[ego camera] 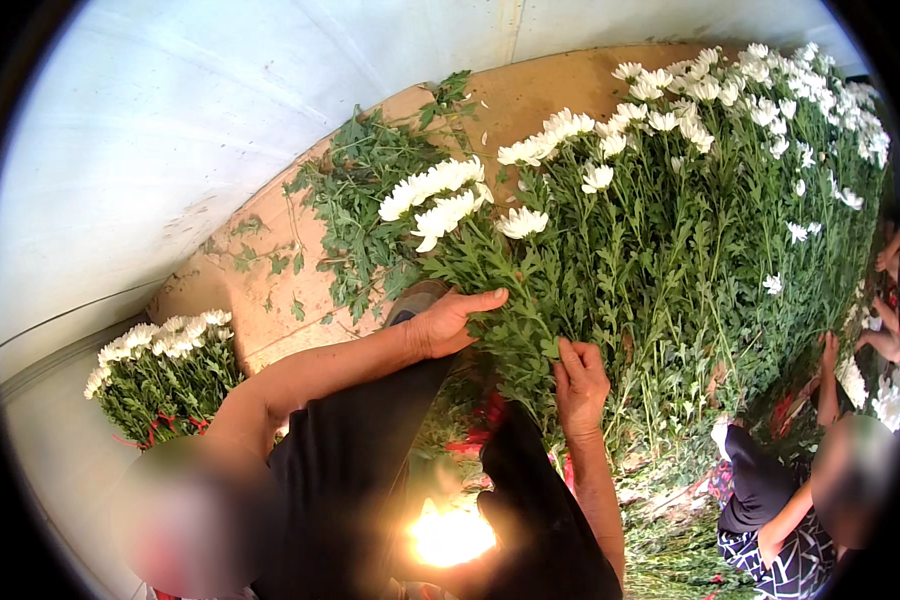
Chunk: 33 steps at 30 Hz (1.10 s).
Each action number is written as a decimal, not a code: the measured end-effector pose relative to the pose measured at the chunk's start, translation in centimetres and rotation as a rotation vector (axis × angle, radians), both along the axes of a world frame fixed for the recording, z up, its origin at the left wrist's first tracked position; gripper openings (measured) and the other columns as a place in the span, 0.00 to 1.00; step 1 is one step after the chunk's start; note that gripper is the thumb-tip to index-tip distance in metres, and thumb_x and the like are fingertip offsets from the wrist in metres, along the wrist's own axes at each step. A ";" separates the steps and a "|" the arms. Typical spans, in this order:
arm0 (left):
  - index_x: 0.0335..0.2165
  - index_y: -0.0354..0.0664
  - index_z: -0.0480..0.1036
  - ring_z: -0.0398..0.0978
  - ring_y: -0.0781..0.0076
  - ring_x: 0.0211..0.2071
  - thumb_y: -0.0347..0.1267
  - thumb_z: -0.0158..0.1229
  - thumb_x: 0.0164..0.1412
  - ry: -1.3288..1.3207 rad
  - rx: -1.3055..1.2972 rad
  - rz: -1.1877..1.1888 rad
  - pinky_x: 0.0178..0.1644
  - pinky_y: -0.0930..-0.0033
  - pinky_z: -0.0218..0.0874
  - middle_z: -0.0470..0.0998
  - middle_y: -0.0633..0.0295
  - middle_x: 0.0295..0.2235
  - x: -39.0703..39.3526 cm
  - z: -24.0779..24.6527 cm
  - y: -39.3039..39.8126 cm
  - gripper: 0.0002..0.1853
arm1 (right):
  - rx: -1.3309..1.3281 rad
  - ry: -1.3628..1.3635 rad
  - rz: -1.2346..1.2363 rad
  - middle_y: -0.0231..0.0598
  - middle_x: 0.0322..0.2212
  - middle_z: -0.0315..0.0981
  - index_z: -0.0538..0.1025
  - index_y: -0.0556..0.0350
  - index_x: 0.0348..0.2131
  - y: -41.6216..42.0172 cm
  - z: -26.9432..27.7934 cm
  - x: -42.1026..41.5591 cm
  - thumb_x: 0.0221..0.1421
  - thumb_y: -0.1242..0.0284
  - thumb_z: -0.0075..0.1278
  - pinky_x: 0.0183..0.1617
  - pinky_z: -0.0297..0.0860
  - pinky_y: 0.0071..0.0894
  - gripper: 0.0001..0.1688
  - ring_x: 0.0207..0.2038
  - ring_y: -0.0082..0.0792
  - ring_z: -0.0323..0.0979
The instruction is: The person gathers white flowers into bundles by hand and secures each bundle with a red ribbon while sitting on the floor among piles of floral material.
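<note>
My left hand holds a small bunch of white chrysanthemums from the side. Its thumb lies along the leaves, and its fingers are hidden behind the stems. The white flower heads of this bunch sit close together in short rows and point up and left. Lower on the same bunch, my right hand pinches at a green leaf with thumb and fingertips; whether a stem is also gripped cannot be seen. Just right of both hands lies a big pile of long-stemmed white chrysanthemums.
Loose leafy cuttings lie on the cardboard-brown floor covering beside a pale wall. A bunch tied with red ribbon stands at left. Another person sits at lower right; more hands show at the right edge.
</note>
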<state>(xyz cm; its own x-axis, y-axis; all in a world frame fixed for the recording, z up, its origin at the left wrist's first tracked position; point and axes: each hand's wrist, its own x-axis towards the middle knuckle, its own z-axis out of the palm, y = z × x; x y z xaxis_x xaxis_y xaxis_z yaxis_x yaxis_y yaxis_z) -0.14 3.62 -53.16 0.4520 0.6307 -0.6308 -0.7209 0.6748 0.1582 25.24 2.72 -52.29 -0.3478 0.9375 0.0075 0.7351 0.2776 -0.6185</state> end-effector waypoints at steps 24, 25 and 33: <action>0.48 0.40 0.70 0.68 0.62 0.52 0.36 0.51 0.67 0.101 0.050 -0.036 0.56 0.54 0.60 0.75 0.57 0.46 -0.5 -0.8 -0.8 0.15 | -0.264 0.314 -0.370 0.38 0.36 0.78 0.78 0.60 0.48 5.4 -4.2 4.6 0.62 0.78 0.50 0.38 0.71 0.27 0.15 0.33 0.27 0.74; 0.48 0.40 0.70 0.67 0.63 0.52 0.36 0.52 0.67 0.108 0.053 -0.040 0.56 0.54 0.59 0.75 0.57 0.46 -0.5 -0.7 -0.8 0.15 | -0.378 0.417 -0.413 0.36 0.35 0.79 0.77 0.59 0.49 5.3 -4.5 4.7 0.63 0.78 0.50 0.38 0.72 0.26 0.15 0.33 0.24 0.74; 0.50 0.39 0.70 0.66 0.65 0.54 0.36 0.50 0.68 0.063 0.103 -0.049 0.59 0.58 0.55 0.75 0.57 0.47 -0.6 -1.3 -1.0 0.16 | -0.480 0.752 -0.524 0.35 0.37 0.79 0.79 0.58 0.46 5.2 -5.9 5.6 0.58 0.80 0.55 0.40 0.77 0.26 0.15 0.34 0.23 0.76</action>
<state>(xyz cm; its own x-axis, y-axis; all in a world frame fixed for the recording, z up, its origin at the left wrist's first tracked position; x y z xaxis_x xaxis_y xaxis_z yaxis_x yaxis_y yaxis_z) -0.73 2.62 -54.42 0.4454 0.6718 -0.5919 -0.6739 0.6868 0.2724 30.87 7.94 -58.18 0.0445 0.9318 -0.3602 0.0707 -0.3626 -0.9293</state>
